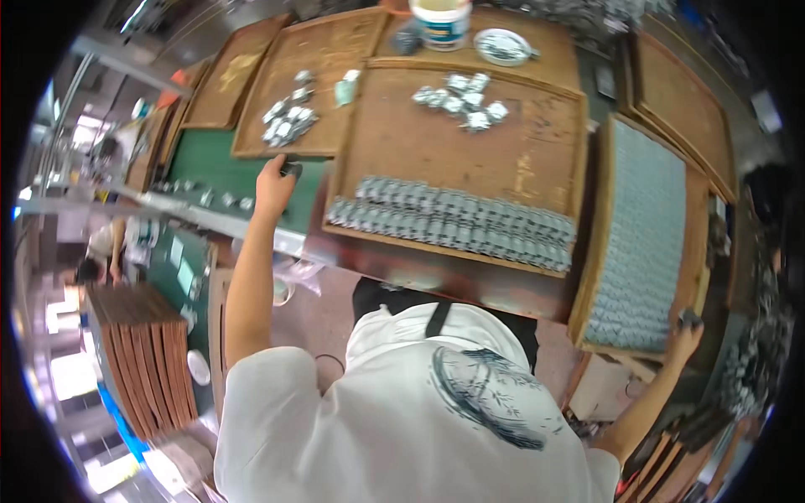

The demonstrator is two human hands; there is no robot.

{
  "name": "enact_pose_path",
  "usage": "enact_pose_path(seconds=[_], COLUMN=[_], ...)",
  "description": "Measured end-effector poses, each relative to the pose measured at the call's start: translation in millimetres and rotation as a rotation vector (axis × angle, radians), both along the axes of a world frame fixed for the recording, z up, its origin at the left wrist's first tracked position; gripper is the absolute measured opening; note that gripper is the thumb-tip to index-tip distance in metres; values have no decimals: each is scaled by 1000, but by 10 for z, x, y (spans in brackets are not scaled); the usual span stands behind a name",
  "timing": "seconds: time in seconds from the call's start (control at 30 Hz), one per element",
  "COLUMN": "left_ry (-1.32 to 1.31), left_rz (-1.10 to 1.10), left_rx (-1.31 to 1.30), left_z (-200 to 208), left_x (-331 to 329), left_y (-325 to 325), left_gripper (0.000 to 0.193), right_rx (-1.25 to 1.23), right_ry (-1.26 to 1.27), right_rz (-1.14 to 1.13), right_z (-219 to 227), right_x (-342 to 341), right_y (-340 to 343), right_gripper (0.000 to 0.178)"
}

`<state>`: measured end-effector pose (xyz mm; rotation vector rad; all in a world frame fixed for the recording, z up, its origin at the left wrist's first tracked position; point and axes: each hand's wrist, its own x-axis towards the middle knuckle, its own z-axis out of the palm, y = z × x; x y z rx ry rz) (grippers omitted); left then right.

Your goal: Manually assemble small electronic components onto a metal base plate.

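Observation:
My left hand [272, 191] reaches over the green work surface, just short of the near edge of a wooden tray [251, 149] with a loose pile of silvery metal parts [289, 124]. Its fingers are curled, and something dark shows at their tips; whether it is a held part or a finger cover I cannot tell. Out to the right, my right hand [684, 342] is closed at the lower right corner of a long wooden tray [604, 251] packed with rows of grey metal parts [641, 226]. Dark material shows at its fingertips too.
Before me lies a wooden tray [503, 163] with neat rows of metal parts [453, 222] and a loose heap [463, 99]. Behind it stand a white bucket [441, 29] and a bowl [503, 47]. Stacked brown boards [142, 360] and another person [105, 243] are at left.

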<state>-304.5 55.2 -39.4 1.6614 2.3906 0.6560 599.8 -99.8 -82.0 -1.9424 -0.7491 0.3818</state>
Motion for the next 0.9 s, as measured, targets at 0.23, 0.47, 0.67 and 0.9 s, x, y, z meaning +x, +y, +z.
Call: enact_pose_path(seconds=[0.23, 0.47, 0.67, 0.9], left_ry=[237, -540, -1409, -1507], left_rz=[372, 343, 8, -530], left_rx=[-544, -67, 130, 58], left_z=[-152, -499, 277, 672], left_x=[-482, -522, 832, 2061], left_y=[-476, -547, -471, -584], left_gripper=[43, 32, 30, 39], right_rx=[387, 172, 131, 24], right_ry=[519, 496, 483, -170], right_rz=[213, 441, 658, 1104], right_z=[314, 395, 833, 1529], right_x=[-1025, -2399, -3634, -4532], right_y=[465, 822, 989, 909], right_gripper=[35, 36, 35, 30])
